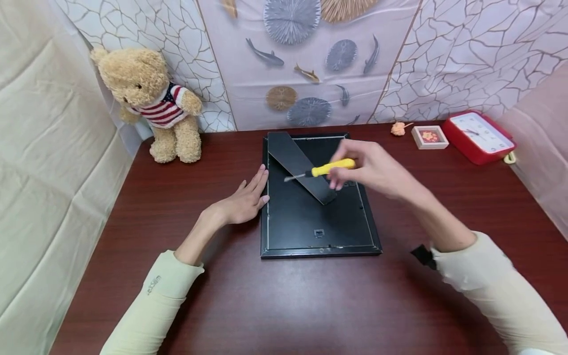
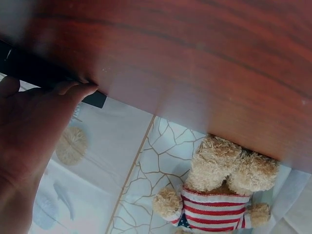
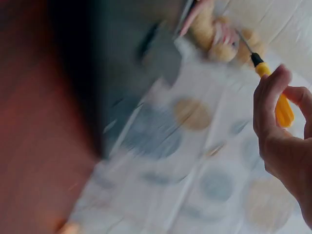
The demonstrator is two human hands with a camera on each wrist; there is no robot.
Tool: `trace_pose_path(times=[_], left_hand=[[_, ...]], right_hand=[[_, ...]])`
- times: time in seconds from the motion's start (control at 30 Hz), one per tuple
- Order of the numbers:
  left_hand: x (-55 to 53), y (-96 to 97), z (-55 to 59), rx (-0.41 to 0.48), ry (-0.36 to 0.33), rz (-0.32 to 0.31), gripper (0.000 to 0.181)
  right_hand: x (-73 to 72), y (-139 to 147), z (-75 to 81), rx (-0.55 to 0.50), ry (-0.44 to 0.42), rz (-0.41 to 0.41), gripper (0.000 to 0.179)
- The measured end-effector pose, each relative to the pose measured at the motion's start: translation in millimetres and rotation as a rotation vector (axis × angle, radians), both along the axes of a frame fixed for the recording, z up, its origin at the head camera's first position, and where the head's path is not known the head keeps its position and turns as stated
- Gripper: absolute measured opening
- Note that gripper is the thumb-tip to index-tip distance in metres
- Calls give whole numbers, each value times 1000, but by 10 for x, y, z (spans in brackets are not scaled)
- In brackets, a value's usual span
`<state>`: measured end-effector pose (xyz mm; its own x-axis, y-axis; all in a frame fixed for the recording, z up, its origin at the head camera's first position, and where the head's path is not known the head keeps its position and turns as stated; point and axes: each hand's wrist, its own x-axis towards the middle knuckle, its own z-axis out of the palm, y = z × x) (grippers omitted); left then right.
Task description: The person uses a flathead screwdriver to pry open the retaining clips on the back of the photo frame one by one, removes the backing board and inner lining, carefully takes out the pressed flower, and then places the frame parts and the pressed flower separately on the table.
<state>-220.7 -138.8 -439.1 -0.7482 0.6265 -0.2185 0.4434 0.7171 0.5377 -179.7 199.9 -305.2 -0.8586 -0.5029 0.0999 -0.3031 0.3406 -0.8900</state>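
A black picture frame (image 1: 301,217) lies back side up on the table, its stand leg (image 1: 288,153) running slantwise across the backing. My left hand (image 1: 243,203) rests against the frame's left edge with its fingers straight; the left wrist view shows the same hand (image 2: 34,122) at the dark edge. Above the backing, my right hand (image 1: 377,170) holds a screwdriver (image 1: 330,167) by its yellow handle between thumb and fingers. Its metal tip points left and looks raised off the frame. The right wrist view shows the screwdriver (image 3: 263,69) pinched in the fingers, and the frame there is blurred.
A teddy bear (image 1: 161,108) in a striped top sits at the back left of the brown table (image 1: 275,305). At the back right are a small orange item (image 1: 398,128), a small white framed box (image 1: 429,137) and a red clock (image 1: 479,137). Patterned cloth (image 1: 310,74) hangs behind.
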Motion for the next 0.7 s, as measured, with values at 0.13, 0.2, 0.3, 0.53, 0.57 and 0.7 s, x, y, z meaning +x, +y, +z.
trace_pose_path(times=[0.13,0.2,0.3,0.53,0.57,0.7], left_hand=[[-11,-7,-41,-2,0,-3,76],[-7,-5,-46,-1,1,-6,76],[0,-5,-51,5,0,-12,77],[39,4,32,24,-26,-3,75],[38,4,42,24,-26,-3,75],[20,8,65,11,-10,-5,76]], right_hand=[[38,459,-165,-122,-152,-50,6],[69,673,-258,-171,-215,-85,7],[106,977,-375,-176,-268,-184,5],[133,1543,-591,-184,-406,-387,22],[132,1597,-625,-231,-432,-389,24],[102,1745,-703,-451,-535,-382,28]])
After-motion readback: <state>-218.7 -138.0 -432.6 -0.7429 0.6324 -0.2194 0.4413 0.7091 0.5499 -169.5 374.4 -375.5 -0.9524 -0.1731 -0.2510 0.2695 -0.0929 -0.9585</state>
